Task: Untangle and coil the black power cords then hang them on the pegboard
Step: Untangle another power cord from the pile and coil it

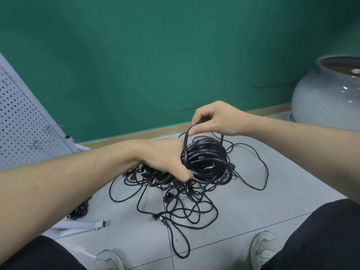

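Observation:
My left hand (pixel 167 158) grips a thick coil of black power cord (pixel 206 160), held above the floor at mid frame. My right hand (pixel 216 117) is just above the coil and pinches a strand of the same cord, which arcs down onto the coil. Under the coil a tangled pile of black cords (pixel 179 197) spreads over the grey tiles, with plugs (pixel 158 219) lying at its near side. The white pegboard (pixel 21 121) leans at the far left, with a few metal hooks on it.
A large grey ceramic pot (pixel 327 94) stands at the right by the green wall. The pegboard's white foot bar (pixel 81 227) lies on the floor at lower left, and another small bundle of black cord (pixel 79 209) sits beside it. My shoes (pixel 265 248) are at the bottom.

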`<state>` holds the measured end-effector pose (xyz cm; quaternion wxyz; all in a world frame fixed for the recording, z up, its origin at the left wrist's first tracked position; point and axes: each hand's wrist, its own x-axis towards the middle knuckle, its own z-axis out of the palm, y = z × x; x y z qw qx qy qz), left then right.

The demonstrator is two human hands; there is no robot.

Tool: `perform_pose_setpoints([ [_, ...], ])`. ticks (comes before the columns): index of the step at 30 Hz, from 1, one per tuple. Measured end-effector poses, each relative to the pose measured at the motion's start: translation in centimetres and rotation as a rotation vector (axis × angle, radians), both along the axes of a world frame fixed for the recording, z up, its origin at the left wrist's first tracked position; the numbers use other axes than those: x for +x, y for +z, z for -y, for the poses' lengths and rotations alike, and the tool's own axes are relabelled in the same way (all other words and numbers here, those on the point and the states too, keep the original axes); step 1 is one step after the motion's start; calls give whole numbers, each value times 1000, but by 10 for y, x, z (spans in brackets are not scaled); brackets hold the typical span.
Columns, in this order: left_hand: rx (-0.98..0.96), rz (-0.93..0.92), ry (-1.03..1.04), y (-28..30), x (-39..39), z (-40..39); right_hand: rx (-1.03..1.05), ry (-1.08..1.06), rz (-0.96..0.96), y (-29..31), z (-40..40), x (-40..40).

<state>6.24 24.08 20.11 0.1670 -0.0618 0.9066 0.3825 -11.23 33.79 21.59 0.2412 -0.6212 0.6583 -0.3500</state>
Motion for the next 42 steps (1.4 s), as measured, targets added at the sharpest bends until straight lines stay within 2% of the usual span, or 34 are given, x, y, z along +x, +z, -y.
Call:
perform_pose_setpoints([
  [2, -27, -119, 4, 10, 0, -1, 3, -37, 112, -6, -1, -6],
  [5, -84, -147, 93, 22, 3, 0, 40, -27, 195, -18, -7, -16],
  [10, -78, -220, 468, 24, 6, 2, 262, -53, 172, -44, -5, -20],
  [12, -49, -273, 591, 19, 8, 4, 385, -65, 98, -46, -2, -8],
  [15, -61, -352, 639, 15, 10, 6, 476, -62, 3, -43, -3, 8],
  [19, 4, -383, 771, 8, 6, 16, 547, 0, 78, -36, 1, 27],
  [21, 61, -364, 868, 5, 5, 23, 530, -13, 23, -34, 5, 34],
  [24, 17, -379, 949, -1, 7, 34, 463, 16, -164, -34, 4, 35],
  [28, 77, -345, 1059, -10, 10, 56, 314, 9, -405, -34, 3, 30],
  [30, 91, -329, 1090, -14, 13, 68, 213, -25, -427, -27, 5, 31],
  [31, 60, -320, 1099, -17, 16, 73, 166, -38, -401, -22, 5, 33],
  [33, -121, -275, 1044, -23, 20, 76, 98, -48, -303, -14, 5, 37],
  [37, -364, -168, 755, -33, 21, 70, 11, -95, -261, -8, 12, 40],
  [40, -419, -176, 500, -31, 16, 54, -110, -208, -248, -7, 20, 28],
  [42, -435, -182, 439, -27, 14, 43, -125, -235, -201, -4, 21, 21],
])
